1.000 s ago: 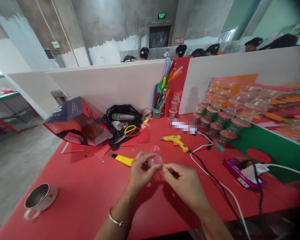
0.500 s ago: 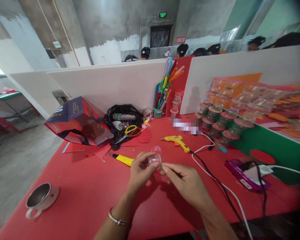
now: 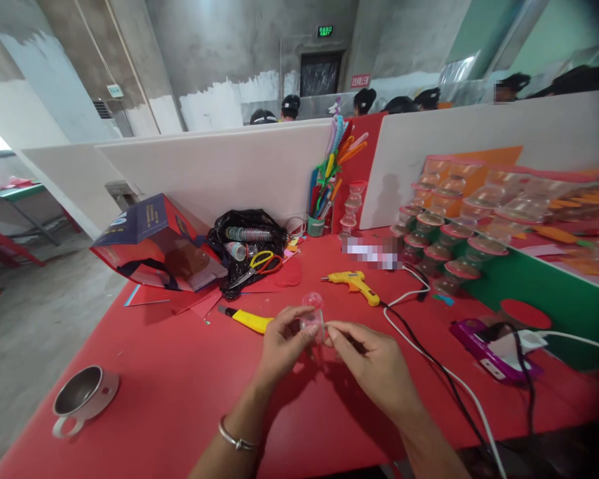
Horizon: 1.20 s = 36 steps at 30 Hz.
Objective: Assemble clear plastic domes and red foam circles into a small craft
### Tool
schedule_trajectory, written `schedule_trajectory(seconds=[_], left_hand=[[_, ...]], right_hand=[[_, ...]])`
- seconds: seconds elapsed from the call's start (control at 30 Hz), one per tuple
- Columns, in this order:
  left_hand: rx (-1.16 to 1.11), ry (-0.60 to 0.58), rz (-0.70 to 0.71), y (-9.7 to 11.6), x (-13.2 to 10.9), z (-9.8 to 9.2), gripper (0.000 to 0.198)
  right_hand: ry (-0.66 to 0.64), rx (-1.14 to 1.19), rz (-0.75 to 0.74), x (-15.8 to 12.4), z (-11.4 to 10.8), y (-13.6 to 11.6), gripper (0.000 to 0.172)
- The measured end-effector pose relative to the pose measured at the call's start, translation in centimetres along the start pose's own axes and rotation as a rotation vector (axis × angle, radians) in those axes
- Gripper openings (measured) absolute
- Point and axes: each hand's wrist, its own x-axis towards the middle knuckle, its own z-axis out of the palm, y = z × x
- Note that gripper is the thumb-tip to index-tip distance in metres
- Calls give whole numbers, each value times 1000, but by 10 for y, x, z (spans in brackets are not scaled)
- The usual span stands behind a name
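Note:
Over the red table [image 3: 154, 392], my left hand [image 3: 282, 342] pinches a small clear plastic cup [image 3: 312, 321] between thumb and fingers. My right hand [image 3: 374, 366] meets it from the right, fingertips pinched at the cup's rim on something too small to make out. A second clear cup [image 3: 311, 300] stands on the table just behind the held one. A silver bracelet [image 3: 234, 439] circles my left wrist.
A yellow glue gun [image 3: 352, 284] with black and white cables lies to the right, a yellow utility knife [image 3: 247, 319] to the left. Farther back are scissors [image 3: 257, 263] on a black bag, a red-blue box [image 3: 150, 243], rows of cups [image 3: 444, 233], and a metal cup [image 3: 77, 399] near left.
The held cup has turned slightly in my fingers and both hands have shifted a little to the right. Nothing else on the table moved.

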Motion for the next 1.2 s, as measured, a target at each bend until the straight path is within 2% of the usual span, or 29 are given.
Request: schedule_trajectory(seconds=[0.1, 0.2, 0.37, 0.47, 0.63, 0.83, 1.07, 1.2], left_hand=[[-110, -15, -64, 0, 1, -1, 52], [-147, -15, -46, 0, 2, -2, 53], [-90, 9, -31, 1, 2, -1, 50], [-18, 5, -18, 6, 1, -2, 51], [60, -8, -26, 13, 0, -2, 53], [8, -7, -45, 6, 2, -2, 61], [-61, -62, -38, -1, 3, -7, 53], [-134, -135, -38, -5, 1, -10, 50]], right_hand=[[56, 7, 7, 0, 1, 0, 25], [24, -42, -53, 0, 1, -1, 23], [46, -235, -259, 0, 2, -1, 25], [69, -289, -313, 1, 2, 2, 25], [54, -277, -309, 2, 3, 4, 22], [61, -223, -285, 3, 6, 3, 26], [53, -121, -228, 2, 9, 2, 24], [33, -60, -199, 2, 11, -1, 25]])
